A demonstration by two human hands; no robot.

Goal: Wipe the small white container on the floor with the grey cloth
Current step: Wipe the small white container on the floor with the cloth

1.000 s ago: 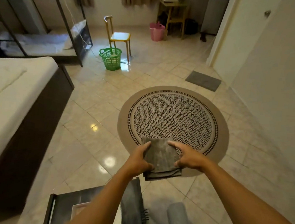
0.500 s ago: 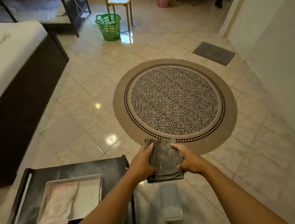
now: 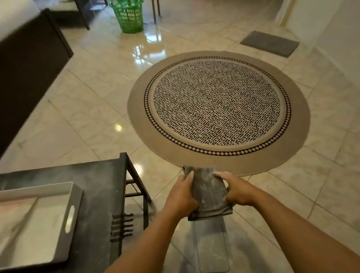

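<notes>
A folded grey cloth (image 3: 207,193) is held in front of me by both hands. My left hand (image 3: 181,196) grips its left edge and my right hand (image 3: 236,190) grips its right edge. Directly below the cloth, on the tiled floor, lies the small white container (image 3: 213,251), a long narrow box that looks greyish in my shadow. Its far end is hidden behind the cloth. Neither hand touches the container.
A dark low table (image 3: 102,197) at the lower left carries a white tray (image 3: 70,211) with a handle slot. A round patterned rug (image 3: 218,105) lies ahead, a dark bed frame (image 3: 21,79) at left, a green basket (image 3: 127,14) and grey mat (image 3: 270,43) farther off.
The view has tilted further down and moved forward, so the container and table show more fully. Both hands keep hold of the cloth, now nearer above the container.
</notes>
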